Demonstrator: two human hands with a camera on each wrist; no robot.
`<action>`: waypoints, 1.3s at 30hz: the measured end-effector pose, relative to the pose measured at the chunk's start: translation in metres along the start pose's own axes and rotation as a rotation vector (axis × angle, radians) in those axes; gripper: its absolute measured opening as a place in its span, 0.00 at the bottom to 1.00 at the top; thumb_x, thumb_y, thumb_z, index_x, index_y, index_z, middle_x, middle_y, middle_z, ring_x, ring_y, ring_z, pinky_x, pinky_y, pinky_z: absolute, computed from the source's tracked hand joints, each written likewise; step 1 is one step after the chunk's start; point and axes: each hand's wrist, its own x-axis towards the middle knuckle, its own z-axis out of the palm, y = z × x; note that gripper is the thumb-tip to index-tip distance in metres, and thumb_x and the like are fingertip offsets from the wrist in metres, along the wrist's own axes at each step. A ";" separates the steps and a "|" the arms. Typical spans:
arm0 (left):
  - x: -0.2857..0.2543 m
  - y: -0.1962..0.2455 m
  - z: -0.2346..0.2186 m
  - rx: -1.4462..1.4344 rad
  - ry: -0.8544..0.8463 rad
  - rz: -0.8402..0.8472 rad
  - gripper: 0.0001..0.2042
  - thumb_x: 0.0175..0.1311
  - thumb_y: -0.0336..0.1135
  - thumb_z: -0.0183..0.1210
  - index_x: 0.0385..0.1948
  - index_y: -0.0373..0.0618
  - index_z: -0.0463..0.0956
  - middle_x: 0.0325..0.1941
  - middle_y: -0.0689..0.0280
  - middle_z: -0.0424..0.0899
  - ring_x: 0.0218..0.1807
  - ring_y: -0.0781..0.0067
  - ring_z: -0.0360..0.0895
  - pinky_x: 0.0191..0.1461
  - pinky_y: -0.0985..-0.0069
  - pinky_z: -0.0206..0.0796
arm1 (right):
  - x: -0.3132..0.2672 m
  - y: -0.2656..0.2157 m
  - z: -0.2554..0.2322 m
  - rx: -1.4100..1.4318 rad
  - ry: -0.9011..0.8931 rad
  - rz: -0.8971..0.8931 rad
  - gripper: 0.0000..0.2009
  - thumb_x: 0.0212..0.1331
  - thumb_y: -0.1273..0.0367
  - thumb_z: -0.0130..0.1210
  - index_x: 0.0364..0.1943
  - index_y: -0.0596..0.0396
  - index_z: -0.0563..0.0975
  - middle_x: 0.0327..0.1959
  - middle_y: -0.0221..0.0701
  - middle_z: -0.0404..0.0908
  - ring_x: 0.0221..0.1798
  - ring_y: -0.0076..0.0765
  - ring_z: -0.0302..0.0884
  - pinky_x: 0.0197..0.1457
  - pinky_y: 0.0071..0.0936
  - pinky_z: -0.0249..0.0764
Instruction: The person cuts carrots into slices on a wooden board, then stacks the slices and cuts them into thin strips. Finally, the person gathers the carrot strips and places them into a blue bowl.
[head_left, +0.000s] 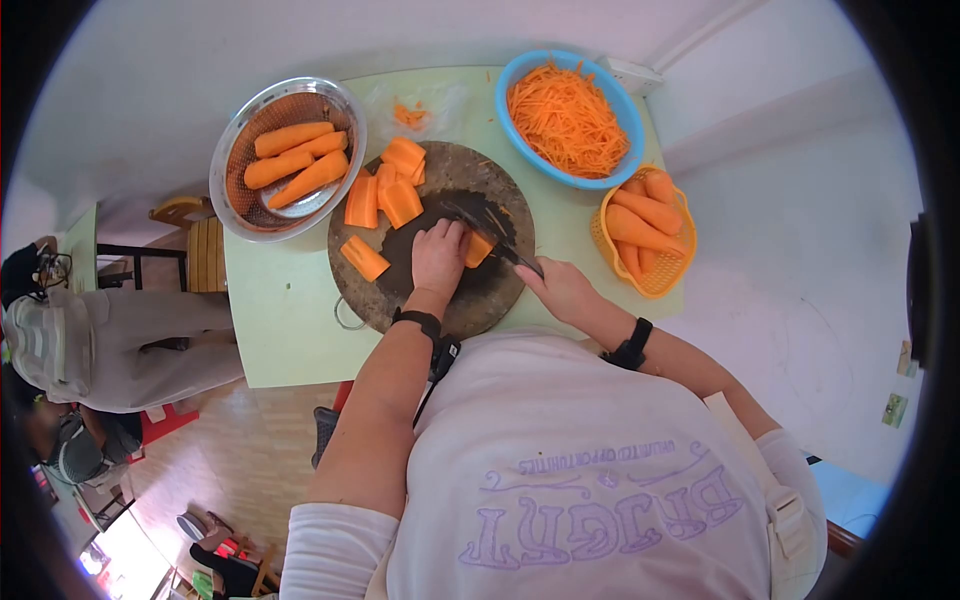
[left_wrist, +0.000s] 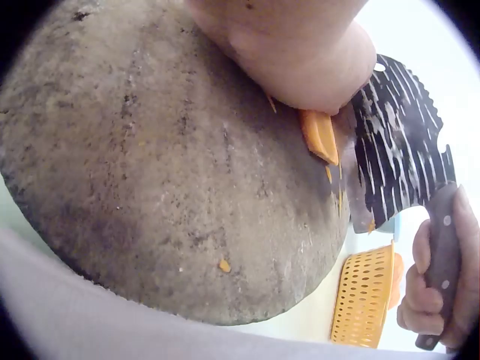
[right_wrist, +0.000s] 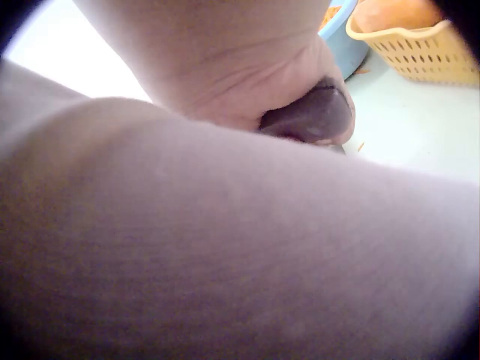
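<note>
My left hand holds a cut carrot piece down on the round wooden chopping board, its fingertips hidden in the left wrist view. The right hand grips the dark handle of a cleaver. Its black blade, streaked with light marks, stands at the right side of the carrot piece, close by the left fingers. Thin orange slivers lie beside the blade in the left wrist view. Several flat-sided carrot chunks sit on the board's far left part, and one chunk lies nearer me.
Whole carrots lie in a metal basin at the back left. A blue bowl of shredded carrot stands at the back right, beside a yellow basket of carrots. A plastic bag with orange scraps lies behind the board. People sit at far left.
</note>
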 end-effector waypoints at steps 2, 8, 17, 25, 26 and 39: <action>0.001 0.001 -0.001 0.012 -0.026 -0.024 0.02 0.60 0.35 0.60 0.30 0.51 0.77 0.29 0.68 0.76 0.31 0.63 0.75 0.36 0.68 0.64 | 0.002 0.000 0.000 -0.010 -0.023 0.015 0.27 0.68 0.48 0.44 0.33 0.63 0.75 0.31 0.53 0.79 0.38 0.62 0.77 0.43 0.49 0.72; 0.002 0.003 -0.004 -0.001 -0.021 -0.022 0.02 0.59 0.34 0.60 0.30 0.51 0.77 0.30 0.67 0.77 0.32 0.62 0.76 0.37 0.67 0.64 | 0.003 0.013 0.007 0.069 -0.015 0.019 0.26 0.68 0.48 0.44 0.34 0.63 0.75 0.32 0.53 0.79 0.40 0.61 0.77 0.44 0.47 0.71; 0.001 0.002 -0.003 -0.021 -0.017 -0.028 0.02 0.59 0.35 0.60 0.31 0.51 0.77 0.31 0.68 0.77 0.33 0.63 0.76 0.38 0.67 0.65 | -0.004 0.011 0.001 0.206 0.049 0.106 0.25 0.68 0.51 0.46 0.34 0.64 0.76 0.31 0.54 0.78 0.39 0.60 0.76 0.43 0.44 0.70; 0.000 -0.001 0.002 -0.005 -0.043 -0.028 0.03 0.62 0.36 0.57 0.31 0.50 0.76 0.31 0.66 0.76 0.33 0.62 0.76 0.38 0.65 0.63 | -0.013 -0.004 -0.007 0.183 0.027 -0.007 0.24 0.68 0.52 0.46 0.35 0.64 0.76 0.30 0.53 0.78 0.38 0.63 0.76 0.43 0.46 0.72; -0.001 0.000 0.001 -0.003 -0.056 -0.026 0.03 0.62 0.36 0.56 0.32 0.50 0.76 0.31 0.66 0.77 0.33 0.62 0.76 0.38 0.65 0.64 | -0.012 -0.001 -0.004 0.184 0.025 -0.022 0.24 0.68 0.52 0.46 0.35 0.64 0.76 0.30 0.53 0.78 0.38 0.63 0.76 0.43 0.46 0.72; -0.004 0.002 0.001 -0.013 -0.029 -0.035 0.05 0.62 0.36 0.57 0.33 0.48 0.75 0.31 0.65 0.74 0.34 0.64 0.75 0.39 0.68 0.62 | -0.007 0.006 0.004 0.052 0.084 -0.005 0.21 0.67 0.54 0.49 0.32 0.62 0.75 0.28 0.53 0.78 0.36 0.64 0.76 0.39 0.47 0.71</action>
